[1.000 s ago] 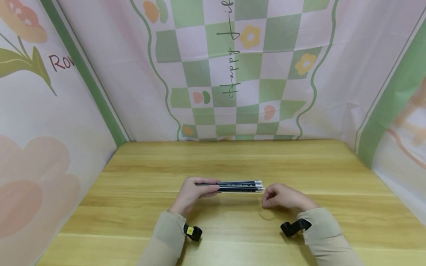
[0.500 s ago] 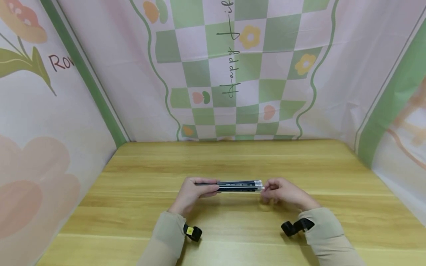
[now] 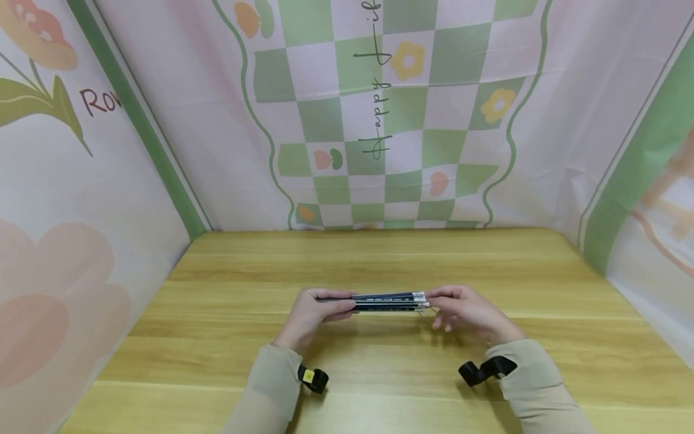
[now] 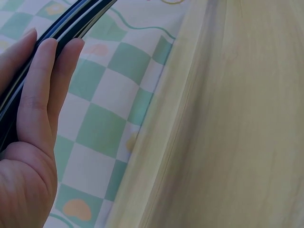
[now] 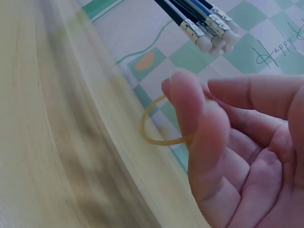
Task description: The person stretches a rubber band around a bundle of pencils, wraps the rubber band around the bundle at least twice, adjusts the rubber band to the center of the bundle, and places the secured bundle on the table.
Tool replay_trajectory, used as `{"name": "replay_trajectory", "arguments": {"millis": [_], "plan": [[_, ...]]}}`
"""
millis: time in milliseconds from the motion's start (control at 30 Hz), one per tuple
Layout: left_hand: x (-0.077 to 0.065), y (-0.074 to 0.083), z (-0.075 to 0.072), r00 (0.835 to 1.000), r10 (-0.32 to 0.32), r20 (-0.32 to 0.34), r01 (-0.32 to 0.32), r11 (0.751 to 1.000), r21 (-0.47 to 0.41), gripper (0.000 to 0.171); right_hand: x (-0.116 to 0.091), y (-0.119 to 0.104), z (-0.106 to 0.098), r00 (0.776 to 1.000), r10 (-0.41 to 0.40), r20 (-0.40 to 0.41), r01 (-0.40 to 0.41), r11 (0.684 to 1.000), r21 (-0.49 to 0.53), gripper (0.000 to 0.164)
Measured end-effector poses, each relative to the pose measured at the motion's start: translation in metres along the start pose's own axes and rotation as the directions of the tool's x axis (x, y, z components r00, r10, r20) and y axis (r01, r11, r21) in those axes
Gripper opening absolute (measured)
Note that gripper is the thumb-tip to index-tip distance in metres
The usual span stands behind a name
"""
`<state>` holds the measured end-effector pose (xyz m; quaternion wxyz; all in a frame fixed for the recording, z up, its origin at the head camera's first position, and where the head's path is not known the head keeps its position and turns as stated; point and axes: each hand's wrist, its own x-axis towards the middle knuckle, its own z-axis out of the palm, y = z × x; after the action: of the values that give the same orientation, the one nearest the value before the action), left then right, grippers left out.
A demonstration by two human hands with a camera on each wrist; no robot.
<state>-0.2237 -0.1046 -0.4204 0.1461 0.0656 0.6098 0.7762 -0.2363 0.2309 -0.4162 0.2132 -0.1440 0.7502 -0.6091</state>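
My left hand (image 3: 308, 316) grips a bundle of dark pencils (image 3: 386, 302), held level over the table with the white eraser ends pointing right. In the left wrist view, fingers (image 4: 35, 102) lie along the pencils. A thin yellow rubber band (image 5: 144, 124) loops out from the fingers of my right hand (image 5: 237, 147), which pinch it. The head view places this right hand (image 3: 468, 310) at the eraser ends. In the right wrist view, the erasers (image 5: 205, 43) stand beyond the fingertips. Part of the band is hidden behind the fingers.
The wooden table (image 3: 228, 337) spreads under both hands. Behind it hangs a green-and-white checked cloth (image 3: 401, 150), with printed side panels left and right. A black wrist camera (image 3: 314, 380) sits on the left cuff, another (image 3: 479, 371) on the right.
My right hand has risen from just below the eraser ends up to them, its fingers spreading. The rubber band that hung beneath it has come up with it. The left hand stays nearly still.
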Motion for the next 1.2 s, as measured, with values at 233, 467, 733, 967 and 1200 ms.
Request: {"name": "replay_trajectory", "arguments": {"millis": [233,467,733,967,1200], "plan": [[0.000,0.001,0.000,1.000,-0.001,-0.001,0.001,1.000,-0.013,0.034,0.002,0.002,0.002,0.997,-0.028,-0.073,0.035,0.995,0.094,0.048],[-0.001,0.002,0.000,1.000,0.003,-0.005,-0.003,1.000,-0.009,0.034,0.003,0.001,0.000,0.988,-0.034,-0.151,0.059,0.985,0.164,0.010],[0.000,0.002,0.000,1.000,0.011,-0.022,-0.011,1.000,-0.026,0.032,0.004,-0.005,0.006,0.989,-0.034,-0.144,0.044,0.997,0.070,0.046],[0.000,0.001,0.000,1.000,0.007,-0.026,-0.008,0.999,-0.033,0.032,0.006,-0.004,0.015,0.995,-0.093,-0.040,0.096,0.992,0.086,0.052],[0.000,0.002,0.001,1.000,0.001,-0.023,-0.002,0.999,-0.034,0.034,0.009,-0.003,0.023,0.972,-0.227,0.064,0.191,0.916,0.353,0.038]]}}
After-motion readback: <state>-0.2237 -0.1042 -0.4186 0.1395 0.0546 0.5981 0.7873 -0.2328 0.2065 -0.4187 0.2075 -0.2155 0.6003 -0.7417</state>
